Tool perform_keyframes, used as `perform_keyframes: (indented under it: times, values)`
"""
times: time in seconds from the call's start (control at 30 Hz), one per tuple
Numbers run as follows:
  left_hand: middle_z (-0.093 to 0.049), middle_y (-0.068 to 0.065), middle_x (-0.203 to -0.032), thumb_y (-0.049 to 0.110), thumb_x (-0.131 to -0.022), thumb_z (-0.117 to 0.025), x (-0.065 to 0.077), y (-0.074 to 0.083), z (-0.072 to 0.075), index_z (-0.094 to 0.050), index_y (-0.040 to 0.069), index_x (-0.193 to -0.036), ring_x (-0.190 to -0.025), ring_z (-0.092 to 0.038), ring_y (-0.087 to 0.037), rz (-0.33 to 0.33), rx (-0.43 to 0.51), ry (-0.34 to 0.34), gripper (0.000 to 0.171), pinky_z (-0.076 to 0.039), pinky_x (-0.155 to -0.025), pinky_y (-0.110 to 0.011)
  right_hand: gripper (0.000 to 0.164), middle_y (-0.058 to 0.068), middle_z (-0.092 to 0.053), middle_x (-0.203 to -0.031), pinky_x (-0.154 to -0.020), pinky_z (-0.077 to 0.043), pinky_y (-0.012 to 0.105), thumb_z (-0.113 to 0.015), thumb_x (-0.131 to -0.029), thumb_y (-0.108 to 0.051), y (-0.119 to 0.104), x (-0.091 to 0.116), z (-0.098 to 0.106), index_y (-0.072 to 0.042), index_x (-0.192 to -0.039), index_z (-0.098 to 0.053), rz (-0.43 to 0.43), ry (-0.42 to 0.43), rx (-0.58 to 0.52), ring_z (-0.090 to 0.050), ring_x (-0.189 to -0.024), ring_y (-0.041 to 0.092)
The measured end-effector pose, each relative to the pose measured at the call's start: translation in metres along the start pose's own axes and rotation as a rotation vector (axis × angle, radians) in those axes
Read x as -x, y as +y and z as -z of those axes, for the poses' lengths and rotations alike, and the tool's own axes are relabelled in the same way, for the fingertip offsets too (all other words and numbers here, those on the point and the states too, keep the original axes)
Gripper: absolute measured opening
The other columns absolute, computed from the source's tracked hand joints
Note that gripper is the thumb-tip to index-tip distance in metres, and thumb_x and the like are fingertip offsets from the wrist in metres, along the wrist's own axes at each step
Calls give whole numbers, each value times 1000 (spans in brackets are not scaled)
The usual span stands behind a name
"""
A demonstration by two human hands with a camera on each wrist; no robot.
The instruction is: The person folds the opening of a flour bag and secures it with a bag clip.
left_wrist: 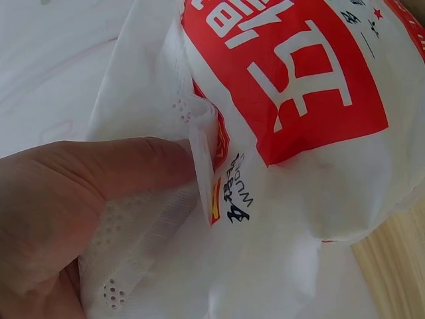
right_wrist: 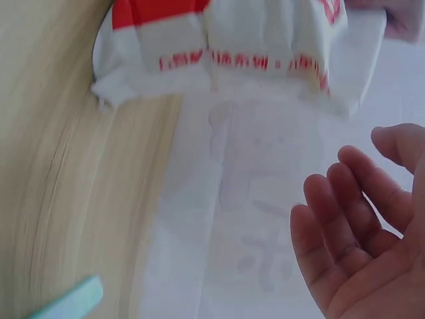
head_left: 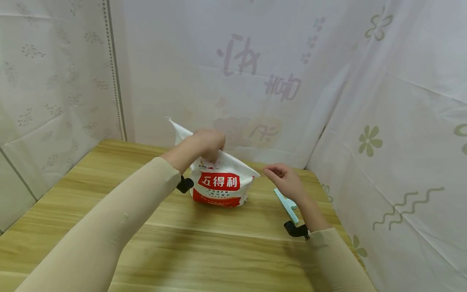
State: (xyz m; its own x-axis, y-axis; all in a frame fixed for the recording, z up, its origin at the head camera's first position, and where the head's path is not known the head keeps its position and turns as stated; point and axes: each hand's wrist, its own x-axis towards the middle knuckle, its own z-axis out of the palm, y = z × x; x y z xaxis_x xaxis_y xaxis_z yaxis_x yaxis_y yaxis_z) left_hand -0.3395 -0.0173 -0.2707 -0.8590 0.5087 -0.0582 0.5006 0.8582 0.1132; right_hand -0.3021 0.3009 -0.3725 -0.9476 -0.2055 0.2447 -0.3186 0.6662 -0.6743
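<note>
A white plastic flour bag with red labels stands on the table, its upper part pulled up and slanting down to the right. My left hand grips the bag's top. In the left wrist view, the thumb of that hand presses into the folded film beside the perforated strip. My right hand hovers just off the bag's right corner. The right wrist view shows this hand with loosely bent fingers and nothing held, apart from the bag.
On the wooden table, a light-blue T-shaped piece lies beneath and beside the right hand. Patterned white curtains hang behind the table and along both sides. A black wrist mount sits by the left wrist.
</note>
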Motion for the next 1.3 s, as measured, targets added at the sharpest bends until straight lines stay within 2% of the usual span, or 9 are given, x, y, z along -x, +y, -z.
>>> perform_keyframes:
  times: [0.17, 0.4, 0.5, 0.67, 0.9, 1.03, 1.2, 1.3]
  values:
    - [-77, -7, -103, 9, -93, -81, 1, 2, 0, -79, 10, -107, -91, -75, -25, 6, 4, 8, 14, -64, -79, -37, 37, 16, -78, -122, -88, -58, 36, -64, -113, -37, 21, 2, 18, -7, -129, -77, -44, 8, 48, -72, -109, 31]
    - [-76, -7, -105, 10, -96, -80, 1, 1, -2, -78, 10, -109, -94, -74, -26, 18, 15, 15, 14, -66, -80, -38, 44, 18, -78, -124, -89, -60, 39, -60, -114, -40, 54, 5, 41, -4, -134, -75, -116, 5, 188, -73, -112, 33]
    - [-76, -7, -106, 11, -96, -80, 2, 1, -2, -78, 10, -111, -95, -74, -26, 22, 16, 14, 15, -66, -81, -39, 46, 20, -77, -126, -92, -60, 46, -58, -114, -41, 69, 7, 48, -3, -135, -74, -161, -21, 224, -72, -114, 36]
    - [-76, -7, -107, 13, -96, -81, -1, 0, -3, -78, 11, -111, -95, -74, -25, 25, 16, 4, 16, -66, -82, -40, 48, 22, -75, -123, -89, -60, 48, -57, -114, -41, 93, 14, 57, 0, -137, -71, -242, -95, 262, -71, -110, 34]
    - [-76, -8, -108, 13, -95, -81, 1, 0, -2, -78, 11, -114, -96, -74, -26, 28, 23, 10, 19, -66, -83, -41, 39, 19, -78, -117, -78, -59, 39, -63, -111, -33, 114, 22, 60, 0, -129, -73, -313, -217, 324, -73, -97, 26]
    - [-77, -8, -108, 12, -95, -81, 2, 0, -2, -78, 10, -114, -95, -74, -26, 23, 24, 11, 19, -66, -82, -40, 35, 13, -78, -104, -73, -55, 35, -67, -109, -33, 124, 24, 56, -1, -123, -76, -344, -237, 337, -70, -90, 22]
    - [-77, -8, -108, 12, -96, -81, 2, 0, -2, -79, 10, -115, -95, -75, -26, 23, 29, 8, 19, -66, -81, -40, 37, 9, -75, -102, -74, -53, 34, -72, -106, -38, 129, 25, 51, -3, -118, -75, -411, -259, 323, -65, -89, 23]
    - [-77, -7, -107, 12, -96, -81, 0, -1, -3, -79, 11, -114, -95, -74, -25, 22, 22, 9, 18, -66, -81, -39, 35, 9, -73, -99, -73, -51, 34, -73, -105, -37, 130, 25, 48, -2, -113, -74, -417, -267, 330, -63, -88, 23]
